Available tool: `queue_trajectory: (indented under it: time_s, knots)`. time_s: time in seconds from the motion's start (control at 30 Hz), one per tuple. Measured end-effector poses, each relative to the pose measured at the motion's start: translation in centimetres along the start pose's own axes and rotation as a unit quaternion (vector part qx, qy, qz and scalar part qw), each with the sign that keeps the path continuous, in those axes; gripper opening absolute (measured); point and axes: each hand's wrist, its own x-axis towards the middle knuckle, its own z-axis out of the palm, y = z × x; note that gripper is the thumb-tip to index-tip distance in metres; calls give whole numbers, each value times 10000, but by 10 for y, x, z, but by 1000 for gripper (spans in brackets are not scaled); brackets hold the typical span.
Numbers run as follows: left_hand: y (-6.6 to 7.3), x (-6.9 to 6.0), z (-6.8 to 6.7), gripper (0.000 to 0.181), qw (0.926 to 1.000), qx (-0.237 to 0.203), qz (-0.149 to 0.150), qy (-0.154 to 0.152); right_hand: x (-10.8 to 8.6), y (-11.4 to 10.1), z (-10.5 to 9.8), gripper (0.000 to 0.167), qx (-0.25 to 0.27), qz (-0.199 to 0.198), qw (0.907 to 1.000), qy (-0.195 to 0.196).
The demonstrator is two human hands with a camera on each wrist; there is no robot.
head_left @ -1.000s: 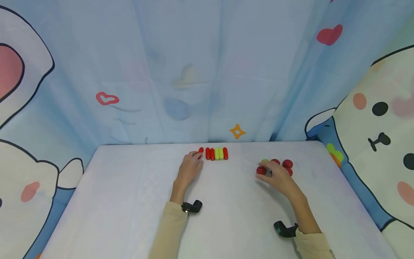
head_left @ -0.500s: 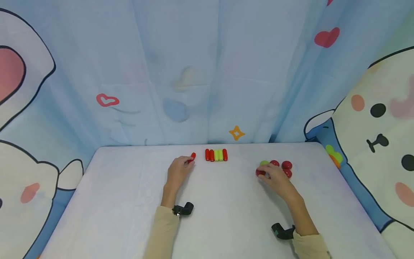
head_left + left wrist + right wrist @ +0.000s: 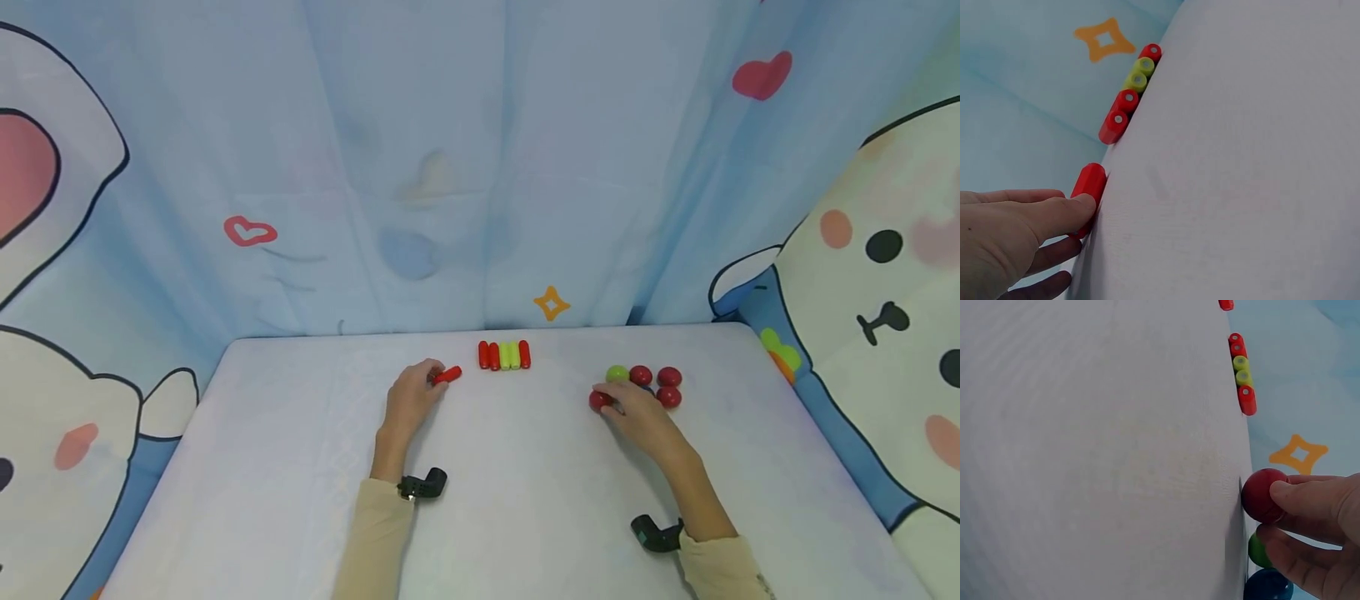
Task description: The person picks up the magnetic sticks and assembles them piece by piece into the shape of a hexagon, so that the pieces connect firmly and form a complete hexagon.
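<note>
My left hand (image 3: 410, 398) pinches a red rod (image 3: 447, 375) between thumb and fingers, tilted and just above or on the table; in the left wrist view the thumb lies across this red rod (image 3: 1091, 179). To its right, a row of red and green rods (image 3: 504, 355) stands side by side, with round metallic discs in their near ends in the left wrist view. My right hand (image 3: 640, 415) pinches a red ball (image 3: 1262, 495) between thumb and fingers. Behind that hand lie a green ball (image 3: 617, 373), a dark blue ball (image 3: 1269, 585) partly hidden, and several red balls (image 3: 670, 377).
A white-covered table (image 3: 510, 483) spreads beneath both arms. Its back edge meets a light blue curtain (image 3: 420, 167) with cartoon prints. Each wrist wears a black camera, such as the left one (image 3: 427, 483).
My left hand has drawn the red rod leftward and toward me, away from the row, and turned it closer to level. My right hand has barely shifted, still holding the red ball.
</note>
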Motion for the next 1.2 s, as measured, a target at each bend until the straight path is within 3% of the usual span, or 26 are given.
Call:
queue_trajectory:
  time_s: [0.27,0.57,0.7,0.8,0.9,1.03,1.13,1.2]
  knots:
    - [1,-10,-3,26,9988,430,234,-1,2,0,5,42,250,-5,9997,14]
    - [2,-23,-5,28,9987,405,305,-63,0,3,10,42,494,-235,9985,-88]
    - [0,-26,-4,28,9995,73,302,21,1,7,12,42,560,-261,9981,-68]
    - [-3,-27,-5,29,9977,-613,230,158,4,8,14,43,743,-171,9971,14]
    - [-4,-28,-8,30,9886,-1480,14,287,9,9,17,44,1117,-214,9933,184]
    - [-5,-32,-16,31,9658,-2522,-408,452,16,4,23,44,2066,-309,9773,346]
    - [-7,-39,-20,32,9485,-3055,-629,543,20,-5,29,46,3002,-175,9532,301]
    - [-8,-44,-20,33,9369,-3367,-786,513,21,-12,34,49,3756,120,9265,201]
